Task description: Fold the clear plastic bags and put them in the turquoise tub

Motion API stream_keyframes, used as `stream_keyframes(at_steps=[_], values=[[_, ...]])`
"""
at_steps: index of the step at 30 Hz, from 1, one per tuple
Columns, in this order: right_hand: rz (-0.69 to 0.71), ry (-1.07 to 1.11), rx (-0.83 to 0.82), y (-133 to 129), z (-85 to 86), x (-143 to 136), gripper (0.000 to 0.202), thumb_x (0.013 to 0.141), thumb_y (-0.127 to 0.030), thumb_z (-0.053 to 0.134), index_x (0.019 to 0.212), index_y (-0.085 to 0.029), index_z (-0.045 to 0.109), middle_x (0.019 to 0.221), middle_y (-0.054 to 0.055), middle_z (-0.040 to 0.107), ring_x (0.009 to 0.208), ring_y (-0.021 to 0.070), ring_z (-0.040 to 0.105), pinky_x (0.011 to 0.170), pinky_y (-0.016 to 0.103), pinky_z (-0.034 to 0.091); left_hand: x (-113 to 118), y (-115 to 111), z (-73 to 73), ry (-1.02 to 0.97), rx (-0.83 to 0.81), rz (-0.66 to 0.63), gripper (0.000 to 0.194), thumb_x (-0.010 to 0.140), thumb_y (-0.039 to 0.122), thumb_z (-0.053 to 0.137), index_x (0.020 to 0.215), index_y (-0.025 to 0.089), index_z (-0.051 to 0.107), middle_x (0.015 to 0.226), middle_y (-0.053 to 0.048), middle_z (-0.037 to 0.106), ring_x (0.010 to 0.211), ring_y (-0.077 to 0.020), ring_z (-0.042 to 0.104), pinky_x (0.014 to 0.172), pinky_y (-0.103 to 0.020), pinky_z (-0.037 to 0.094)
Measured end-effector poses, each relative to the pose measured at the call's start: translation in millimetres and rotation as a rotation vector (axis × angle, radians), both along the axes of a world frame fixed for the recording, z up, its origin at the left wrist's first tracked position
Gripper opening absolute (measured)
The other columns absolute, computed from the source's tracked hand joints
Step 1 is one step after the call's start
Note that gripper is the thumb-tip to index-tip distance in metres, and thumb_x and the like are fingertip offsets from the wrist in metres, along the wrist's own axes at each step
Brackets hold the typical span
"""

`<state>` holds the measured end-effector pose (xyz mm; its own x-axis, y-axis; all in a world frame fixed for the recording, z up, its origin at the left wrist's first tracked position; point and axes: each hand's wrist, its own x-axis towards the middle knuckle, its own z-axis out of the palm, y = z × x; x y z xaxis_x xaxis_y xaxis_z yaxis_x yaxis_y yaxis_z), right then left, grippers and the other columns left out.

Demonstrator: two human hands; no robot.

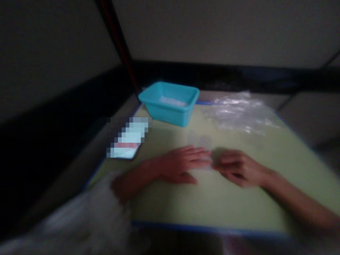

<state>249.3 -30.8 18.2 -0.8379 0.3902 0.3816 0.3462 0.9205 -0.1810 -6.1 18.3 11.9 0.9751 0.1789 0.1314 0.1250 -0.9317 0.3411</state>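
My left hand (179, 165) lies flat, palm down, with its fingers stretched out to the right. Beneath and beside its fingertips shows a small pale, see-through piece (207, 165), perhaps thin plastic; blur hides its kind. Close to those fingertips, my right hand (240, 168) is closed, its fingers curled and pinched together over the table. Whatever the right fingers hold, if anything, is too blurred to make out. Both hands are over the yellow-green tabletop (212, 209).
A turquoise plastic basin (170, 111) stands at the back, with something whitish inside. Crumpled clear plastic (241, 113) lies at the back right. A phone-like device with a lit, pixelated screen (130, 138) rests at the left edge. Blue trim (212, 229) borders the table.
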Motion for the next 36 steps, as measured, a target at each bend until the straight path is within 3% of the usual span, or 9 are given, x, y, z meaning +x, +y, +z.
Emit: stream_keyframes(at_steps=[9,30,36], values=[[-0.009,-0.062,-0.033,-0.8,-1.2,1.6,0.029,0.085,-0.013,0.040,0.096,-0.014,0.067,0.072,0.007,0.061,0.070,0.0204,0.053,0.067,0.036,0.044,0.4,0.0,-4.9,-0.027,0.020,0.019,0.063,0.087,0.047,0.052,0.142,0.021,0.035,0.149,-0.010,0.031,0.141,-0.0245,0.021,0.115,-0.044,0.019],[-0.011,-0.065,0.003,-3.6,0.3,-1.2,0.024,0.084,-0.013,0.041,0.084,-0.015,0.065,0.069,0.006,0.061,0.066,0.0199,0.052,0.063,0.035,0.040,2.6,-5.9,-8.7,0.008,0.092,0.107,0.067,0.088,0.055,0.045,0.143,0.018,0.032,0.153,-0.013,0.020,0.142,-0.0281,0.015,0.115,-0.046,0.016],[-0.014,-0.080,-0.005,-3.7,0.7,-1.2,0.024,0.083,-0.013,0.041,0.084,-0.014,0.065,0.070,0.007,0.061,0.068,0.0202,0.052,0.064,0.035,0.041,4.2,-8.4,-1.0,0.049,0.059,0.033,0.067,0.089,0.054,0.045,0.144,0.019,0.030,0.152,-0.011,0.023,0.143,-0.0249,0.013,0.115,-0.044,0.014]])
